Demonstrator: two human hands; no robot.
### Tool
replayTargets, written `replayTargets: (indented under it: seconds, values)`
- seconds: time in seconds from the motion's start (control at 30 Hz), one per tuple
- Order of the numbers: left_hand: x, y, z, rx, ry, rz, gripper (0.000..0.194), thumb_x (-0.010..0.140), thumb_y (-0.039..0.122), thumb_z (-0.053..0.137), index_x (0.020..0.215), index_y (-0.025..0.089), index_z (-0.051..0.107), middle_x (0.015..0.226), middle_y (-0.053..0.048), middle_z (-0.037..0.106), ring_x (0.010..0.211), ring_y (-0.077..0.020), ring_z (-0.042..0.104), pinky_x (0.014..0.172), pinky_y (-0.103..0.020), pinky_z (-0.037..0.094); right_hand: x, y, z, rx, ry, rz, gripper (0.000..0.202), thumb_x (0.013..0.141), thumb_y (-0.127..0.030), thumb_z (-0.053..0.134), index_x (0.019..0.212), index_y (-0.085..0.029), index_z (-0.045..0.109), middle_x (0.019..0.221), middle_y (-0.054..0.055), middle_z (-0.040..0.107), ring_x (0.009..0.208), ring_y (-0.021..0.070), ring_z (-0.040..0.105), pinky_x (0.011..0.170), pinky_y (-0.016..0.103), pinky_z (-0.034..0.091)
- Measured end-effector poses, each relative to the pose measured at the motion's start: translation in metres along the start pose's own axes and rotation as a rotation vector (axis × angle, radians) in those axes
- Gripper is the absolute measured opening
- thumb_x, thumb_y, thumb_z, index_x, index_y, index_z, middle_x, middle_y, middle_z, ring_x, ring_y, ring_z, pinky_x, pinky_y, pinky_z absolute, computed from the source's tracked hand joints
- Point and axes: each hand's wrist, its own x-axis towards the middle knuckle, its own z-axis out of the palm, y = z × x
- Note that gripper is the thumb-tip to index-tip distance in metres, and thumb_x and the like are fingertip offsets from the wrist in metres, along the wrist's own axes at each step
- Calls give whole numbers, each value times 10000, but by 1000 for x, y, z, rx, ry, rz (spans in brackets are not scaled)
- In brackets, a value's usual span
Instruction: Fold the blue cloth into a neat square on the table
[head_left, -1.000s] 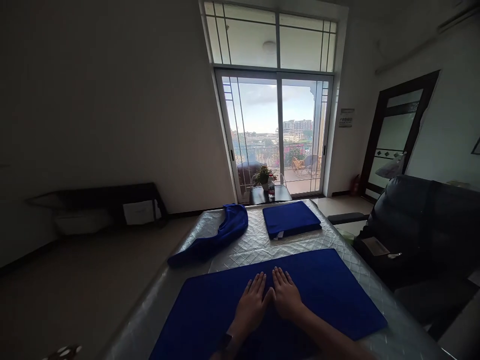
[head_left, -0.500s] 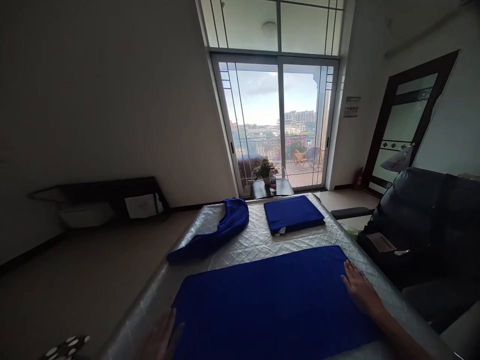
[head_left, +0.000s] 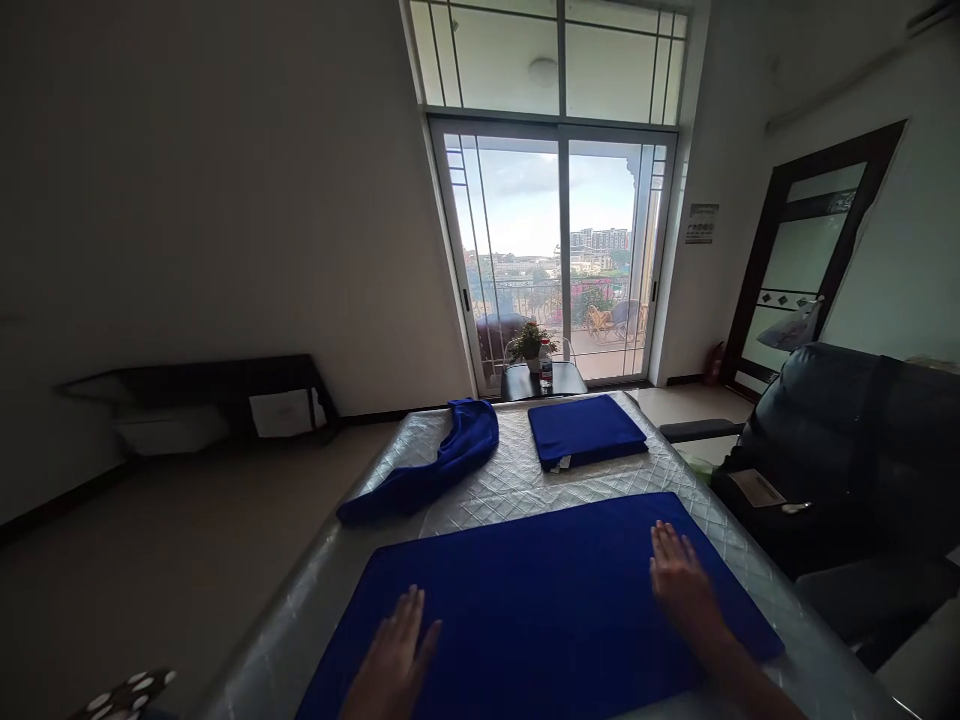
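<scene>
A large blue cloth point(head_left: 540, 600) lies spread over the near part of the plastic-wrapped mattress point(head_left: 480, 510). My left hand point(head_left: 397, 650) is over its left side, fingers stretched out and palm down. On the right side, my right hand point(head_left: 679, 575) lies flat on or just above the cloth, fingers extended. Neither hand grips anything. Beyond the spread cloth sits a folded blue cloth point(head_left: 587, 428) with a small white tag at its near edge. To its left a crumpled blue cloth point(head_left: 442, 470) trails toward the mattress's left edge.
A black armchair point(head_left: 840, 440) with a brown flat item point(head_left: 756, 488) on its seat stands at the right. Past the mattress, a small dark table point(head_left: 517, 380) holds a plant point(head_left: 531, 343) and a bottle point(head_left: 545, 365). A low dark bench point(head_left: 217, 375) stands along the left wall.
Both hands have moved inward from the cloth's side edges, my left hand to the right and upward, my right hand to the left. The folded and crumpled cloths stay put.
</scene>
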Motion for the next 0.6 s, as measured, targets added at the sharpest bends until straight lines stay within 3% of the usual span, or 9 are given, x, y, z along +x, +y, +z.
replayTargets:
  seconds: [0.13, 0.23, 0.33, 0.47, 0.53, 0.6]
  values:
    - [1, 101, 25, -164, -109, 316, 695, 987, 580, 289, 1541, 382, -82, 1657, 33, 210, 1509, -254, 237, 1226, -554, 370, -21, -88, 16, 157, -129, -273, 608, 1001, -433, 193, 1573, -356, 3, 1632, -70, 238, 1522, 235, 219, 1262, 513, 250]
    - [-4, 144, 37, -200, -195, 432, 687, 989, 568, 260, 1526, 406, -137, 1660, 56, 165, 1516, -242, 197, 1252, -541, 337, -30, -123, 29, 219, -235, -368, 630, 1010, -447, 190, 1445, -425, -265, 1601, -165, 16, 1522, 213, 126, 1273, 490, 226]
    - [-8, 151, 41, -190, -251, 460, 708, 984, 576, 257, 1512, 403, -183, 1664, 52, 142, 1519, -257, 185, 1258, -553, 316, -33, -131, 35, 244, -302, -346, 676, 1011, -476, 210, 1342, -413, -377, 1546, -171, -104, 1511, 210, 74, 1272, 490, 215]
    - [-7, 142, 41, -180, -226, 452, 739, 978, 582, 287, 1499, 417, -211, 1660, 56, 168, 1506, -273, 227, 1234, -575, 359, -35, -127, 33, 256, -297, -328, 704, 1010, -489, 241, 1339, -395, -374, 1537, -147, -118, 1513, 201, 72, 1273, 484, 194]
    - [-6, 132, 37, -168, -229, 420, 750, 973, 596, 302, 1494, 417, -207, 1656, 59, 182, 1502, -280, 238, 1228, -586, 366, -36, -123, 30, 258, -310, -320, 698, 1006, -503, 259, 1387, -405, -317, 1552, -142, -83, 1517, 199, 87, 1274, 480, 195]
    - [-7, 109, 32, -142, -227, 353, 747, 974, 606, 298, 1488, 405, -205, 1656, 58, 181, 1503, -288, 234, 1223, -608, 361, -36, -111, 28, 256, -318, -297, 675, 998, -532, 273, 1468, -412, -197, 1585, -131, -11, 1522, 208, 116, 1273, 479, 207]
